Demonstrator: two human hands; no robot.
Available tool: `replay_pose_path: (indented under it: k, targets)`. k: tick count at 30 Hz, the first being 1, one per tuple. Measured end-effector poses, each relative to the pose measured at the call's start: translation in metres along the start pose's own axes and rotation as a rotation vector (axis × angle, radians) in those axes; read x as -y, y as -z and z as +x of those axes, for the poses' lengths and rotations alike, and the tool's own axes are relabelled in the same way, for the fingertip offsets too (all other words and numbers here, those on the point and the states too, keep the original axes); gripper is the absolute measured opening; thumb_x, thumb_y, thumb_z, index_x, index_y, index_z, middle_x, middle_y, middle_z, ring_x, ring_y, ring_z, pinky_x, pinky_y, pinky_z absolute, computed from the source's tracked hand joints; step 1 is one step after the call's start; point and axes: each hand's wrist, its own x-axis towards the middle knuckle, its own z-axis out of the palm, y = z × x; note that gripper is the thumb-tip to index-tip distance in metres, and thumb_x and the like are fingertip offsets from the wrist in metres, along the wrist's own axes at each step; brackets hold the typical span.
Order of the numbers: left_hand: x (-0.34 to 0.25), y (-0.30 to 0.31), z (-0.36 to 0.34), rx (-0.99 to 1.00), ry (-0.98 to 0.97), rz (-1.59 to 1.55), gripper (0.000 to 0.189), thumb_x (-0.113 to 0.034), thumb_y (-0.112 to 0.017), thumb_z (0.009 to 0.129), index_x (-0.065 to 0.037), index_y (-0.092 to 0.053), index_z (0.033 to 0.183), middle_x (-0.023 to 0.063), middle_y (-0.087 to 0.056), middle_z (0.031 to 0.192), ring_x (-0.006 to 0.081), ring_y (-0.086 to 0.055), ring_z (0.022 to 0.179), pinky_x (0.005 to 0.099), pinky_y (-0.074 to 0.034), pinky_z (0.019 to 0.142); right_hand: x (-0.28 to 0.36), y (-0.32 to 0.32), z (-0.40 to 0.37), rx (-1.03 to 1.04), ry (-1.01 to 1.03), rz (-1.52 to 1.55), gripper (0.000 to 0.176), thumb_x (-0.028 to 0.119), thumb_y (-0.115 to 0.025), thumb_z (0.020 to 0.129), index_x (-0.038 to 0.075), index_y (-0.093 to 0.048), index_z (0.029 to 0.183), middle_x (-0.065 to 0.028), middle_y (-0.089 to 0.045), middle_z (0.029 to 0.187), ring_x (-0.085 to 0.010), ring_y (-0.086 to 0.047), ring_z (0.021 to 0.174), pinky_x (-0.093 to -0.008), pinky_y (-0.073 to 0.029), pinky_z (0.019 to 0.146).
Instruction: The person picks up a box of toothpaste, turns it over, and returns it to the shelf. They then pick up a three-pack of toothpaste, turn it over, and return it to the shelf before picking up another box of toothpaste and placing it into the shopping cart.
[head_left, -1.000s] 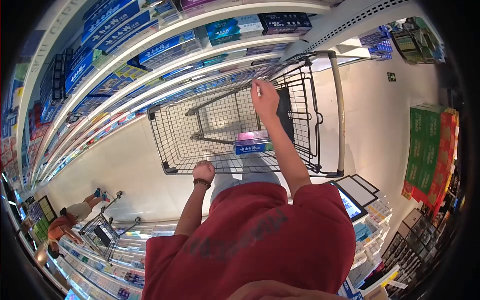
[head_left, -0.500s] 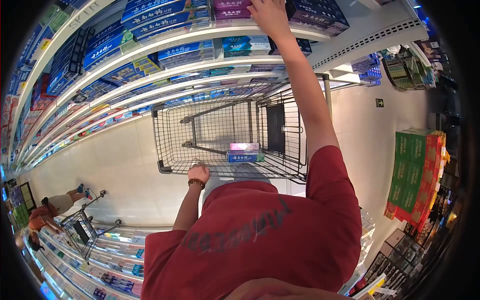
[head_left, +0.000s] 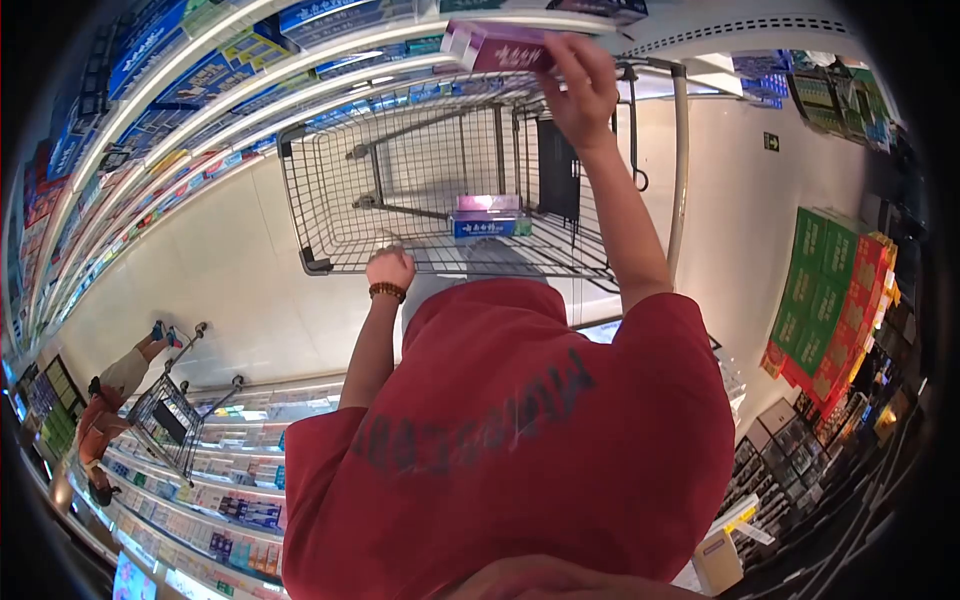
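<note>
My right hand [head_left: 584, 88] is closed on one end of a purple toothpaste box [head_left: 503, 48], holding it above the far side of the shopping cart [head_left: 300, 215], in front of the shelves. Inside the cart, near my side, lie a blue toothpaste box [head_left: 483, 228] and a pink box [head_left: 487, 203] side by side. My left hand [head_left: 390, 268], with a beaded bracelet on the wrist, is closed on the cart's near rim; its fingertips are partly hidden.
Shelves [head_left: 215, 95] full of boxed goods run along the far side. To the right stand stacked green cartons [head_left: 815, 290] beside red ones. At lower left another person [head_left: 100, 425] stands by a second cart [head_left: 168, 425] and more shelves.
My right hand has come down from the upper shelf, with the purple toothpaste box now in it. My left hand stays at the cart rim. The view has shifted.
</note>
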Motion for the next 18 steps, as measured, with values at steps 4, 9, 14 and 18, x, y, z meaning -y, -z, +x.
replay_pose_path:
  k: [4,9,14,18]
  targets:
    - [-0.002,0.002,0.001,0.005,-0.012,-0.008,0.023,-0.026,-0.053,0.083,-0.009,-0.067,0.078,0.0106,-0.067,0.076,0.0312,-0.065,0.073,0.0454,-0.053,0.065,0.04,-0.018,-0.136,0.487,-0.436,0.23,0.047,0.002,-0.073,0.074,0.01,-0.065,0.12,-0.0107,-0.063,0.104,-0.0292,-0.061,0.094,-0.0374,-0.051,0.08]
    - [0.0,-0.002,0.007,-0.042,-0.031,-0.036,0.019,-0.023,-0.054,0.08,-0.01,-0.066,0.074,0.0096,-0.066,0.074,0.0303,-0.064,0.071,0.0443,-0.052,0.063,0.013,-0.083,-0.31,1.083,-0.8,0.394,0.045,0.01,-0.075,0.077,0.01,-0.064,0.121,-0.0118,-0.059,0.107,-0.0332,-0.06,0.101,-0.0407,-0.05,0.089]
    - [0.0,-0.001,0.008,-0.041,-0.048,-0.063,0.017,-0.021,-0.054,0.077,-0.01,-0.066,0.071,0.0083,-0.066,0.075,0.0295,-0.064,0.071,0.0427,-0.051,0.063,0.009,-0.121,-0.419,1.395,-0.797,0.344,0.048,0.01,-0.075,0.076,0.014,-0.065,0.122,-0.0127,-0.059,0.111,-0.033,-0.059,0.106,-0.0424,-0.049,0.092]
    - [-0.003,0.004,0.008,-0.029,-0.047,-0.068,0.016,-0.02,-0.055,0.077,-0.01,-0.067,0.072,0.0073,-0.066,0.075,0.0288,-0.063,0.071,0.0416,-0.051,0.064,0.013,-0.131,-0.45,1.534,-0.73,0.271,0.047,0.011,-0.074,0.078,0.018,-0.065,0.124,-0.0144,-0.058,0.118,-0.0324,-0.056,0.114,-0.0415,-0.048,0.098]
